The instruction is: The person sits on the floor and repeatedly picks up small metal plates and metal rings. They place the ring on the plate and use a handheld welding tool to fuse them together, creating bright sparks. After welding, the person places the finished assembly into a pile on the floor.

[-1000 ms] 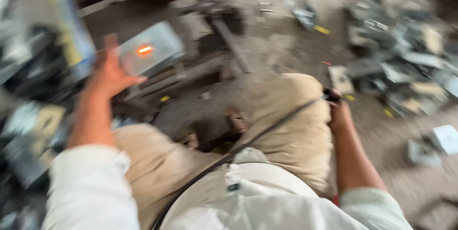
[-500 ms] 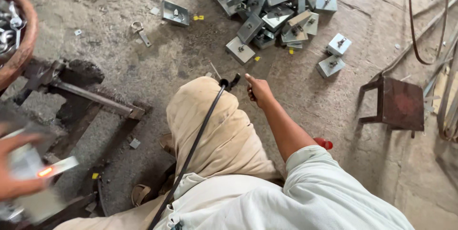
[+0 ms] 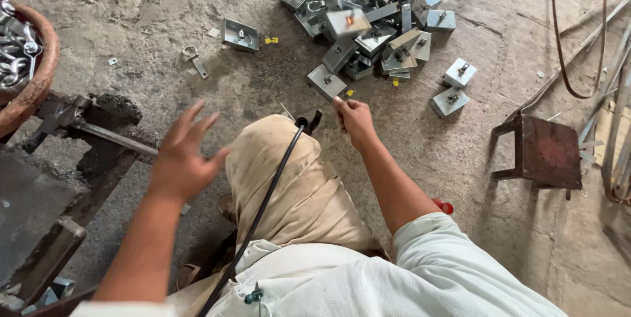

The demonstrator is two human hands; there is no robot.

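My left hand [image 3: 184, 159] hangs open above my left knee, fingers spread, holding nothing. A grey square metal box with an orange mark [image 3: 346, 22] is blurred over the pile of similar metal boxes [image 3: 368, 34] on the concrete floor ahead. My right hand [image 3: 355, 120] rests by my right knee, fingers curled together, its fingertip just short of the nearest box [image 3: 326, 82]. I see nothing in that hand. A black cable [image 3: 269, 185] runs from my chest over my beige trouser knee to a black clip [image 3: 307, 122].
A rusty round bowl of metal hooks [image 3: 29, 61] stands at the far left above a dark iron frame [image 3: 85, 133]. A small rusty stool [image 3: 545, 153] sits right, steel strips [image 3: 611, 93] beyond it. One loose box [image 3: 240, 34] and a hook [image 3: 194, 57] lie apart.
The orange-marked box has left my left hand and now sits over the pile. That hand has come up into view, empty and spread. My right hand has stayed by the knee.
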